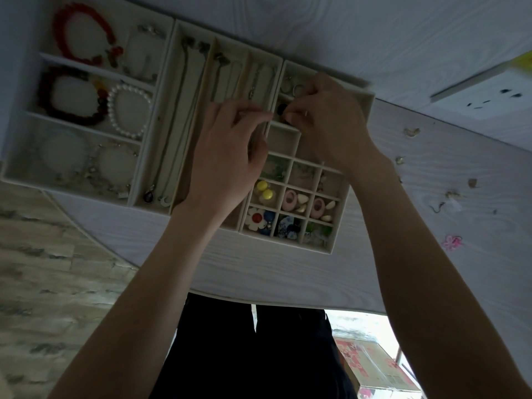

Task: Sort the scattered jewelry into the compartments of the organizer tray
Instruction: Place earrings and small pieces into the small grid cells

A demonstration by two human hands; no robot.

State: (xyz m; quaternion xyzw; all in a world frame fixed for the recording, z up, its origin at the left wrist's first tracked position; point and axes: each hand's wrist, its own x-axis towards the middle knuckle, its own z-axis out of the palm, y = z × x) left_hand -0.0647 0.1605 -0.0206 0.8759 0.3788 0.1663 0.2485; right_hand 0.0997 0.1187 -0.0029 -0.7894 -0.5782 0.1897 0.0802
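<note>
both hands [276, 131] over organizer tray [339, 226] | right pinches dark bead [280, 108]

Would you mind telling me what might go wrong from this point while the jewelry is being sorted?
1. Both hands, the left hand and the right hand, crowd over one small compartment with a dark bead; a slip might drop the piece into a neighbouring slot.
2. The forearms pass over the filled earring grid and could brush pieces out.
3. Loose pieces lie on the table near the right forearm and could get swept off.
</note>
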